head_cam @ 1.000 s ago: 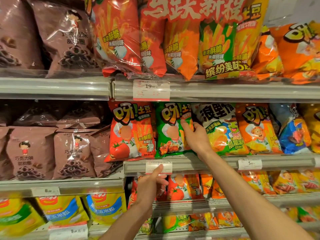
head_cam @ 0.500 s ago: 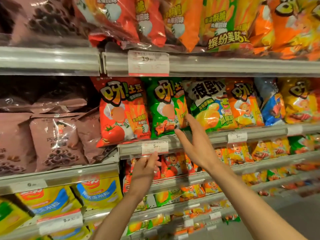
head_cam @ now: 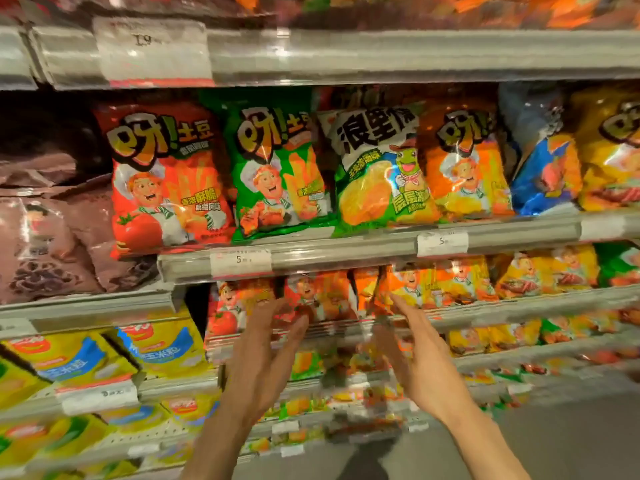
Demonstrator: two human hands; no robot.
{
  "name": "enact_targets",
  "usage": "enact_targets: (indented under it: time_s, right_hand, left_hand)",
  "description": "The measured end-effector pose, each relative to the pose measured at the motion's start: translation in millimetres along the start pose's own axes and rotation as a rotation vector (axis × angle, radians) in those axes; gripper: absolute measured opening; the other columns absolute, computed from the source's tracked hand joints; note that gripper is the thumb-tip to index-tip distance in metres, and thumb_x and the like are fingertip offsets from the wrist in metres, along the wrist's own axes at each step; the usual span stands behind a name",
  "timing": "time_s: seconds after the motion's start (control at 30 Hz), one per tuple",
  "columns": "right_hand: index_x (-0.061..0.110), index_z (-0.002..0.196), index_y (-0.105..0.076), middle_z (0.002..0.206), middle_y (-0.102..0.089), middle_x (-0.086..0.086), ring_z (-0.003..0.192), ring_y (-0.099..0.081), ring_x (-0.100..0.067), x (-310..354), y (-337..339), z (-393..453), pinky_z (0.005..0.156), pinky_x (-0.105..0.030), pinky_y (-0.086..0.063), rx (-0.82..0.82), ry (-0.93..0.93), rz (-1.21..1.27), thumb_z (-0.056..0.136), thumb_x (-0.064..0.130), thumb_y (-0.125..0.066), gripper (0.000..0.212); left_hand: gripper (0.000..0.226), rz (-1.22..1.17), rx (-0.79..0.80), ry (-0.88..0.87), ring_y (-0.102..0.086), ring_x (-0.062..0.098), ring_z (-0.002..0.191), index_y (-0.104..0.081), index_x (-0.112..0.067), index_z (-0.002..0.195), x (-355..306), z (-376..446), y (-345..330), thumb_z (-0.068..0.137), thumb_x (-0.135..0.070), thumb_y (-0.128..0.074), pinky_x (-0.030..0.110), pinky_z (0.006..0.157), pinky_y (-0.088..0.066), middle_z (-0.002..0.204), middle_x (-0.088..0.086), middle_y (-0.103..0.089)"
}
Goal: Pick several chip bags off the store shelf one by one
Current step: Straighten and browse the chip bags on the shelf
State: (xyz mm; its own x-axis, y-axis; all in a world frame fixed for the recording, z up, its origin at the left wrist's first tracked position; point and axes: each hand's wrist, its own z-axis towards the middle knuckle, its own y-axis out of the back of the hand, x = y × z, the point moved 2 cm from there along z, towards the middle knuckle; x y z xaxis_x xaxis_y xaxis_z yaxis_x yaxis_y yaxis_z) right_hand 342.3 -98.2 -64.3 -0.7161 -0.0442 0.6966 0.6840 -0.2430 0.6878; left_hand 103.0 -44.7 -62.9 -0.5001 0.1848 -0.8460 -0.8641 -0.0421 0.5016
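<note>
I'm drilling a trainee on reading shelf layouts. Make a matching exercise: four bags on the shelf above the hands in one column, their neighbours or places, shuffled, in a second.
Things:
1. red tomato chip bag
2. green chef chip bag
3. white-and-green frog chip bag
4. blue foil chip bag

Places:
A. between the green chef bag and an orange bag
B. beside the brown bags, leftmost of the four
C. furthest right of the four
D. directly right of the red bag

Pairs: 1-B, 2-D, 3-A, 4-C
</note>
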Motion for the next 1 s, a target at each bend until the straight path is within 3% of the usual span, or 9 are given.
enact_targets:
  time_s: [0.07, 0.13, 0.2, 0.27, 0.4, 0.5, 0.63, 0.77, 1.0]
  right_hand:
    - [0.040, 0.143, -0.041, 0.127, -0.064, 0.007, 0.114, -0.062, -0.020, -29.6, 23.8, 3.7, 0.090, -0.029, -0.050, -0.035, -0.024, 0.089, 0.092, 0.041, -0.062, 0.055]
    - [0.050, 0.125, -0.045, 0.114, -0.065, 0.016, 0.106, -0.065, -0.016, -53.2, 51.6, 10.4, 0.091, -0.036, -0.051, -0.052, -0.066, 0.204, 0.094, 0.037, -0.067, 0.040]
    - [0.044, 0.127, -0.051, 0.119, -0.064, 0.015, 0.109, -0.064, -0.007, -82.2, 80.3, 14.9, 0.098, -0.042, -0.051, -0.093, -0.078, 0.205, 0.089, 0.063, -0.059, 0.042]
    - [0.035, 0.140, -0.050, 0.132, -0.062, 0.006, 0.116, -0.063, -0.016, -109.6, 107.7, 20.8, 0.099, -0.047, -0.052, -0.125, -0.093, 0.086, 0.084, 0.082, -0.042, 0.073]
    - [0.032, 0.140, -0.048, 0.128, -0.057, 0.006, 0.113, -0.063, -0.023, -139.5, 148.2, 35.3, 0.094, -0.046, -0.054, -0.192, -0.077, -0.001, 0.090, 0.073, -0.040, 0.065]
    - [0.020, 0.140, -0.049, 0.125, -0.057, -0.004, 0.111, -0.062, -0.031, -144.5, 169.7, 47.8, 0.089, -0.044, -0.053, -0.286, -0.060, -0.059, 0.096, 0.060, -0.046, 0.059]
    - [0.006, 0.131, -0.057, 0.118, -0.063, -0.014, 0.108, -0.062, -0.032, -136.0, 188.5, 68.3, 0.092, -0.038, -0.049, -0.380, 0.043, -0.129, 0.096, 0.046, -0.054, 0.053]
    - [0.008, 0.133, -0.058, 0.117, -0.064, -0.010, 0.105, -0.062, -0.025, -114.8, 194.0, 92.6, 0.088, -0.034, -0.052, -0.402, 0.218, -0.239, 0.095, 0.034, -0.063, 0.046]
    - [0.010, 0.123, -0.063, 0.111, -0.061, -0.004, 0.102, -0.060, -0.023, -81.3, 181.6, 123.2, 0.081, -0.034, -0.050, -0.345, 0.438, -0.314, 0.094, 0.030, -0.064, 0.035]
  left_hand:
    - [0.034, -0.030, -0.042, 0.050, -0.063, 0.002, 0.113, -0.056, -0.050, 0.117, -15.1, -6.2, -32.8, 0.089, -0.069, -0.057, 0.037, 0.093, -0.054, 0.122, -0.024, -0.065]
    - [0.025, -0.094, -0.086, 0.083, -0.066, -0.004, 0.099, -0.060, -0.048, 0.114, -34.3, -10.0, -66.2, 0.091, -0.058, -0.064, 0.029, 0.082, -0.054, 0.109, -0.028, -0.069]
    - [0.013, -0.114, -0.083, 0.115, -0.067, -0.009, 0.087, -0.061, -0.046, 0.106, -57.1, -10.2, -95.6, 0.094, -0.041, -0.066, 0.019, 0.073, -0.051, 0.096, -0.031, -0.071]
    - [0.011, -0.097, -0.082, 0.117, -0.066, -0.006, 0.078, -0.059, -0.043, 0.101, -80.0, -6.4, -118.8, 0.097, -0.034, -0.062, 0.019, 0.068, -0.050, 0.085, -0.020, -0.073]
    - [0.016, -0.263, -0.066, 0.120, -0.066, 0.018, 0.079, -0.065, -0.023, 0.115, -109.5, 4.1, -150.8, 0.100, -0.026, -0.061, 0.014, 0.063, -0.046, 0.093, 0.010, -0.073]
    - [0.012, -0.402, -0.051, 0.170, -0.051, 0.022, 0.082, -0.067, -0.005, 0.100, -127.0, 20.2, -168.9, 0.102, -0.010, -0.057, 0.015, 0.063, -0.040, 0.085, 0.023, -0.057]
    - [0.036, -0.537, 0.010, 0.317, -0.067, 0.023, 0.080, -0.074, -0.010, 0.079, -137.8, 45.6, -185.1, 0.102, -0.034, -0.058, 0.026, 0.070, -0.052, 0.082, 0.004, -0.076]
    - [0.044, -0.772, 0.114, 0.392, -0.069, 0.028, 0.095, -0.078, -0.002, 0.106, -142.1, 59.0, -198.5, 0.096, -0.043, -0.064, 0.040, 0.093, -0.053, 0.106, 0.015, -0.078]
    - [0.054, -0.900, 0.072, 0.421, -0.064, 0.027, 0.084, -0.074, 0.008, 0.105, -135.2, 68.6, -204.0, 0.088, -0.043, -0.074, 0.029, 0.072, -0.052, 0.092, 0.018, -0.073]
